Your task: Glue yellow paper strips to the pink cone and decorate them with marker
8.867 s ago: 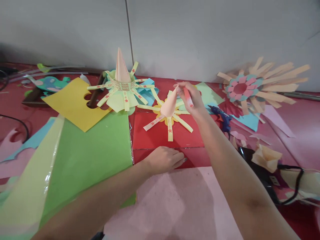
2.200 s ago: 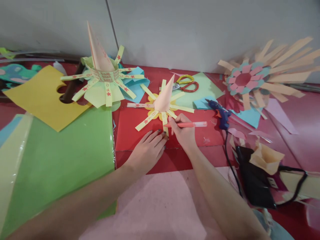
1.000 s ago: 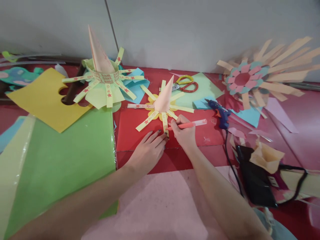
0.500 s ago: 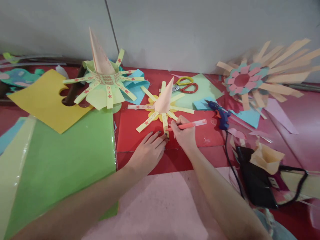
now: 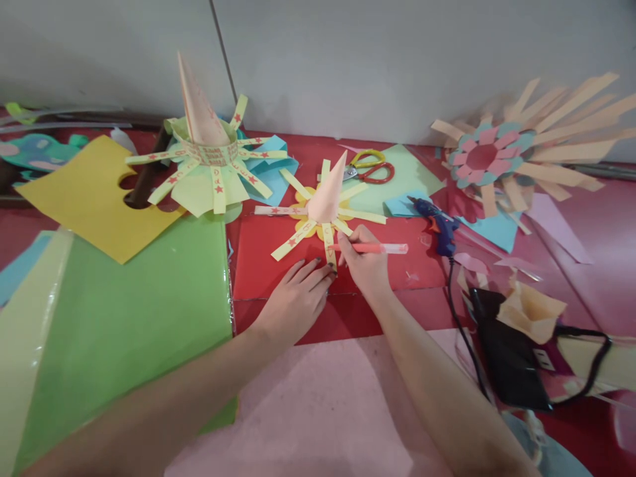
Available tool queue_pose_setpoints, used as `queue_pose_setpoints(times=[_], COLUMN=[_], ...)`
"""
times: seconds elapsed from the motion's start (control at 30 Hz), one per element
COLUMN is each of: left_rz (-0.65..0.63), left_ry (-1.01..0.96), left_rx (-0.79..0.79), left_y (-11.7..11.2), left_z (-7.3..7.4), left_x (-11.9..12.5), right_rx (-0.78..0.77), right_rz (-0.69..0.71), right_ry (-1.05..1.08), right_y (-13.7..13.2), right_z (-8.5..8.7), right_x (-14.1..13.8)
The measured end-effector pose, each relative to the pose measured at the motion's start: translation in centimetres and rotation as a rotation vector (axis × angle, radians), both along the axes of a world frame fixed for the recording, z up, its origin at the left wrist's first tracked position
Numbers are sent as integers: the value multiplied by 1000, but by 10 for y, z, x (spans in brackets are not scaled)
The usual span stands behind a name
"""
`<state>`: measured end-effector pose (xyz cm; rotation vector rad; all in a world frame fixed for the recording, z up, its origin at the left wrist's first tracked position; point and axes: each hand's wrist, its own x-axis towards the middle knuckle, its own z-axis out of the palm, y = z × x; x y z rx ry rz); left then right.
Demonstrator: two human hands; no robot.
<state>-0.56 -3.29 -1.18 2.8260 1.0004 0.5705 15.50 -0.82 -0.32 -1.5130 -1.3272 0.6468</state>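
A paper craft with a pale pink cone (image 5: 326,192) and yellow strips spread around its base sits on a red sheet (image 5: 258,265). Red letters and stars mark some strips. My right hand (image 5: 366,262) is closed around a red pen (image 5: 380,248), its tip at the front strip (image 5: 328,240). Flat beside that strip lies my left hand (image 5: 303,291), fingers stretched out, fingertips touching the strip's lower end. Behind and to the left stands a larger craft of the same kind, with a taller cone (image 5: 199,109) and a green band.
Scissors (image 5: 372,165) with yellow and red handles lie behind the craft. At right are a blue glue gun (image 5: 440,225) with its cord, a black device (image 5: 507,358), and a peach-stripped paper flower (image 5: 481,159). Yellow (image 5: 89,199) and green sheets (image 5: 144,318) cover the left. A grey wall rises behind.
The pen has tilted nearer to level, and its tip has shifted slightly up along the front strip. My left hand stays in nearly the same place.
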Motion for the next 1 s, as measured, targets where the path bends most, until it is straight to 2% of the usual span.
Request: queue_pose_setpoints(times=[0.23, 0.5, 0.73, 1.0], left_rz=[-8, -13, -23, -22], left_ry=[1, -17, -29, -48], left_rx=[6, 13, -9, 5], left_y=[0, 0, 1, 1], left_z=[2, 1, 3, 5], left_x=[0, 0, 0, 1], right_rx=[27, 85, 77, 43], right_rz=[20, -36, -56, -14], right_ry=[-18, -15, -18, -31], right_y=[-1, 1, 1, 1], right_z=[1, -2, -1, -3], right_x=[1, 4, 4, 4])
